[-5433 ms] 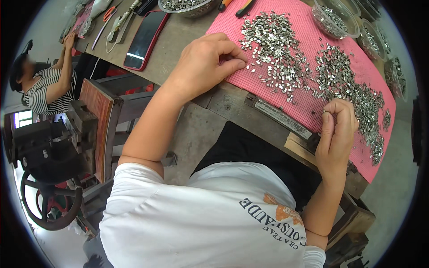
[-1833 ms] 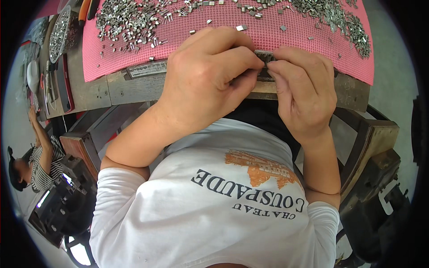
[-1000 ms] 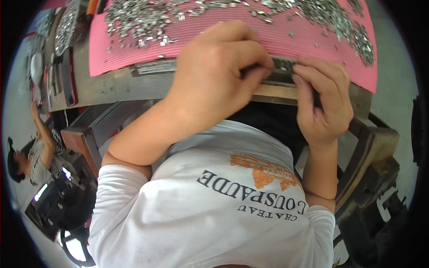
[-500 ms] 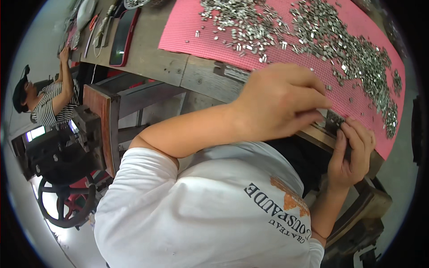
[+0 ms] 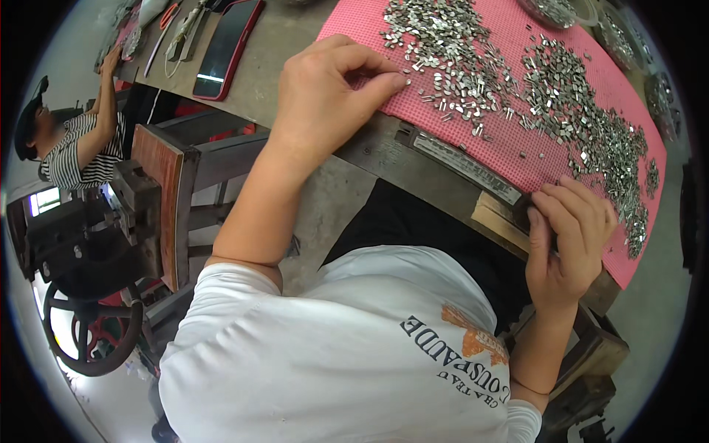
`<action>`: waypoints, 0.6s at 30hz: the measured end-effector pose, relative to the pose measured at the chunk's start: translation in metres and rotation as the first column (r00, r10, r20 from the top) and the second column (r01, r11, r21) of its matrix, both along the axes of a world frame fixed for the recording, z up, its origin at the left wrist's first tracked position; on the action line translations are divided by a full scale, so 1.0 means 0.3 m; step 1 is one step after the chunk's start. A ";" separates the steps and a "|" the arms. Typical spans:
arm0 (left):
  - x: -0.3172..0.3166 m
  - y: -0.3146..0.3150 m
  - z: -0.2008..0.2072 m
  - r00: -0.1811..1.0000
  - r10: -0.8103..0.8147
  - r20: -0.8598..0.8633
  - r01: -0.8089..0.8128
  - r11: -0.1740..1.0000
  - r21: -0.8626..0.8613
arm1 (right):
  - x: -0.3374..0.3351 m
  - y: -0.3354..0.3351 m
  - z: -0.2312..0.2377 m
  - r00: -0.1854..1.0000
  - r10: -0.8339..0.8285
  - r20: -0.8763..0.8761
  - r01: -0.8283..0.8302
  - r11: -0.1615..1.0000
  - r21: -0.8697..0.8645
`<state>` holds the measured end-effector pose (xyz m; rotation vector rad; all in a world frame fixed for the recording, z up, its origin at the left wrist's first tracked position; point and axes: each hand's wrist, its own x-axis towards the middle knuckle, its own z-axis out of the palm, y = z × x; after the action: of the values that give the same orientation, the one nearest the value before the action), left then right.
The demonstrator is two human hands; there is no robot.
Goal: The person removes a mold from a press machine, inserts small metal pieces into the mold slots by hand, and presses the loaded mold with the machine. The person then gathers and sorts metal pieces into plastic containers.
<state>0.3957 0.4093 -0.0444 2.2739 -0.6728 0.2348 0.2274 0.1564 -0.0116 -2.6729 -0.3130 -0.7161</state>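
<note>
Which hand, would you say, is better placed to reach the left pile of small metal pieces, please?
Probably the left hand; its fingers are beside that pile, while the right hand is farther off, near the metal bar.

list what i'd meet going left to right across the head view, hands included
Striped shirt of a co-worker → reddish-brown wooden panel → red-cased phone → left hand → flat metal strip along the bench edge → right hand → rightmost clear tub.
</note>
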 end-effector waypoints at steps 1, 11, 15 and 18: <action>-0.005 -0.010 -0.003 1.000 0.004 -0.001 -0.004 1.000 -0.006 | 0.007 0.011 -0.002 1.000 0.011 -0.002 -0.011 1.000 -0.003; -0.022 -0.045 -0.002 0.992 0.013 0.123 -0.026 0.994 0.105 | -0.008 0.016 -0.024 0.999 -0.022 -0.023 0.021 0.999 -0.038; -0.033 -0.045 -0.013 0.978 0.011 0.210 -0.039 0.991 0.129 | -0.017 0.009 -0.028 0.999 -0.038 -0.018 0.037 0.999 -0.036; -0.026 -0.046 -0.045 0.958 0.046 0.284 -0.071 0.994 0.079 | -0.015 0.012 -0.029 0.999 -0.041 -0.014 0.041 0.999 -0.031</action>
<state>0.3879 0.3956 -0.0580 2.3703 -0.7743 0.5776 0.2230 0.1602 -0.0202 -2.7194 -0.2680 -0.7097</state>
